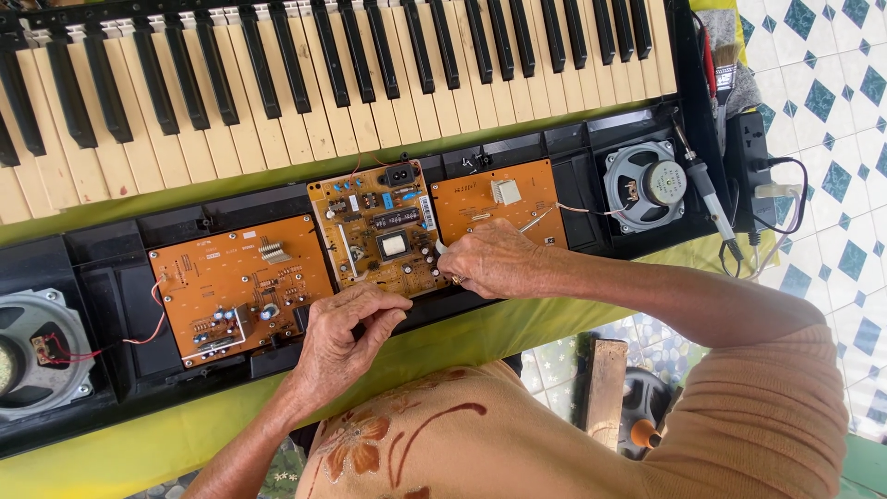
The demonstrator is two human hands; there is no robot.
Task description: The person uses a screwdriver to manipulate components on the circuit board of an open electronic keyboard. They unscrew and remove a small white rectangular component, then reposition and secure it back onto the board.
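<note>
my right hand covers the near edge of the middle circuit board so I can't tell what my fingertips pinch, my left hand hides the casing rim, and the left speaker gets cropped by the frame edge

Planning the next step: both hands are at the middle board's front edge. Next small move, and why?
Probably ease the middle circuit board up at its front edge: the right hand and left hand both pinch there, and it overlaps the right-hand board.
</note>
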